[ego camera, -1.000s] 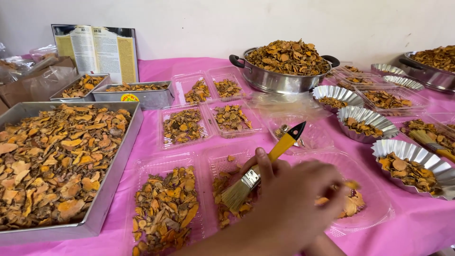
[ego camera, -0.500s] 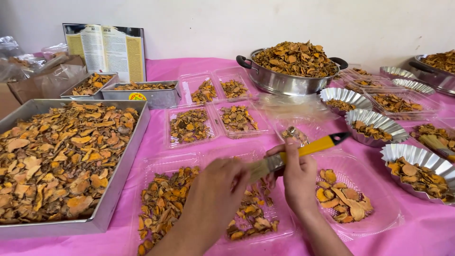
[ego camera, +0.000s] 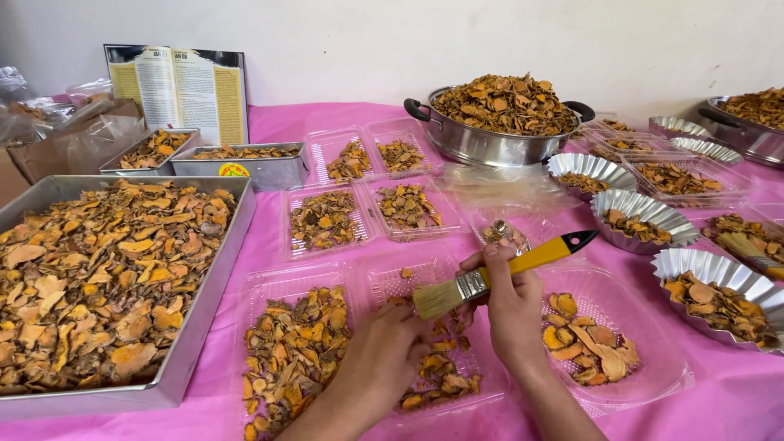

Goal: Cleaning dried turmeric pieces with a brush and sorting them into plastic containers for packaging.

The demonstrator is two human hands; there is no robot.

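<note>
My right hand grips a flat paintbrush with a yellow handle, its pale bristles pointing left. My left hand lies just below the bristles with its fingers curled; I cannot see what they enclose. Both hands hover over a clear plastic two-part tray filled with dried orange-brown slices. Right of my right hand, a round clear dish holds a few more slices.
A large metal tray heaped with slices fills the left. Small clear trays, two metal tins, an open book and a steel pot stand behind. Fluted foil cups and another brush line the right.
The brush has swung from steeply tilted to nearly level. My right hand has shifted right with it, and my left hand has come in under the bristles.
</note>
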